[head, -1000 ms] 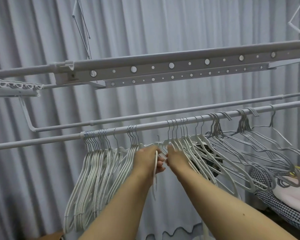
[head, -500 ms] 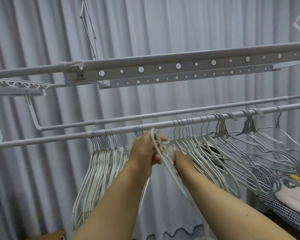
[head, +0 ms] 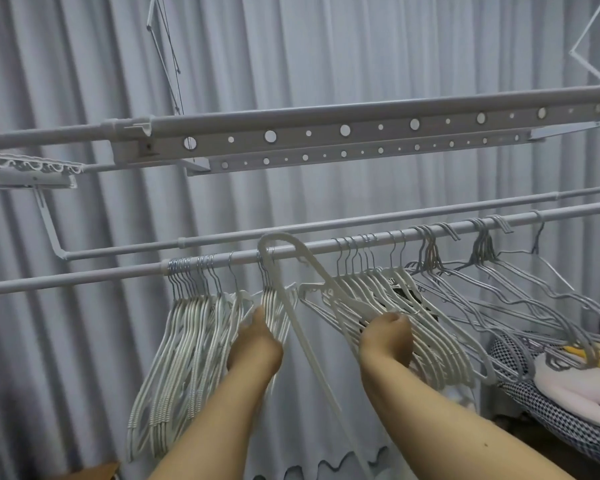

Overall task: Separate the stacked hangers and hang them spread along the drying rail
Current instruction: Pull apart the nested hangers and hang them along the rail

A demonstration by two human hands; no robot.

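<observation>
so the white hanger (head: 293,289) that was down between both hands a second ago is now hooked over the front drying rail (head: 84,279), centre of the frame, dangling in the gap between two bunches. the hands have split apart since then. left hand (head: 257,336) sits against the small bunch just left of it (fingers are hidden behind the wires, can't tell if they're pinching anything). right hand (head: 388,336) is curled in among the white hangers of the middle bunch (head: 378,289), looks like it's gripping one or two. one more is separated then, but the tight stack at lower left (head: 181,327) and the grey wire ones on the right (head: 499,282) are untouched, so i'd say plenty left.
</observation>
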